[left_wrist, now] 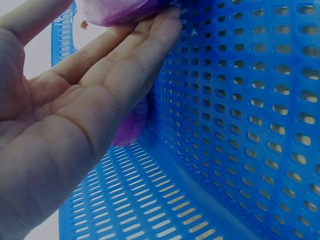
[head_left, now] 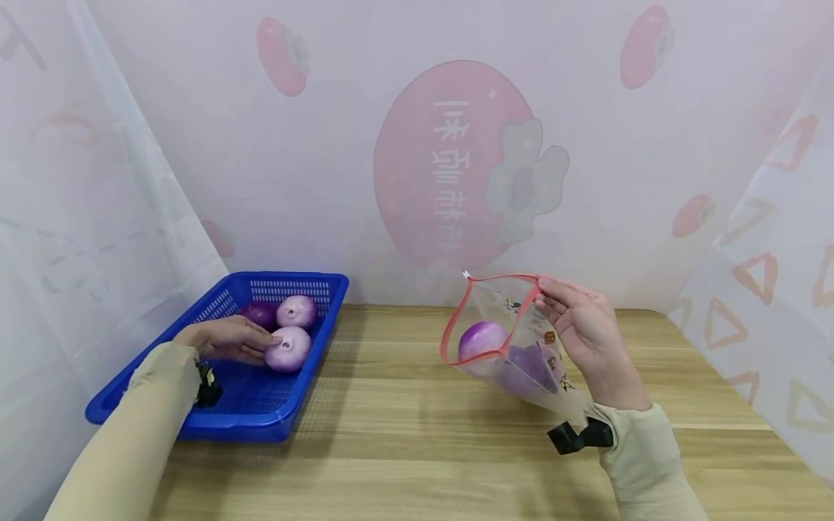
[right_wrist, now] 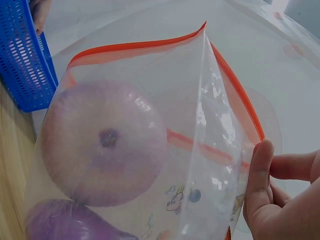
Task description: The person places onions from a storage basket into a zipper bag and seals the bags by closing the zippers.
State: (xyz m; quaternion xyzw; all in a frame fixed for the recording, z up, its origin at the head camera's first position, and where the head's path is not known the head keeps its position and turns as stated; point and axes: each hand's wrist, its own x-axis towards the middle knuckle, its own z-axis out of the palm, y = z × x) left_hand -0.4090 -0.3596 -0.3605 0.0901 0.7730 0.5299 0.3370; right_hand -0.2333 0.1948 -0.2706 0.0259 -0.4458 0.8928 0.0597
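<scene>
Inside the blue basket (head_left: 260, 418), my left hand (head_left: 228, 337) grips a pale purple onion (head_left: 287, 349). In the left wrist view, the fingers (left_wrist: 132, 60) lie under that onion (left_wrist: 122, 11), with the thumb on its other side. Beside it are another pale onion (head_left: 296, 312) and a darker red onion (head_left: 260, 315). My right hand (head_left: 589, 336) pinches the red zip edge of a clear zip bag (head_left: 554, 362), whose mouth gapes toward the left. Onions lie in the bag; the right wrist view shows a round one (right_wrist: 105, 145) above a purple one (right_wrist: 75, 222).
The wooden table (head_left: 384, 434) runs between basket and bag. A white curtain (head_left: 339, 145) with printed fruit hangs behind, and more sheets close off both sides. A black wrist mount (head_left: 580, 435) sits on the right sleeve, close beneath the bag.
</scene>
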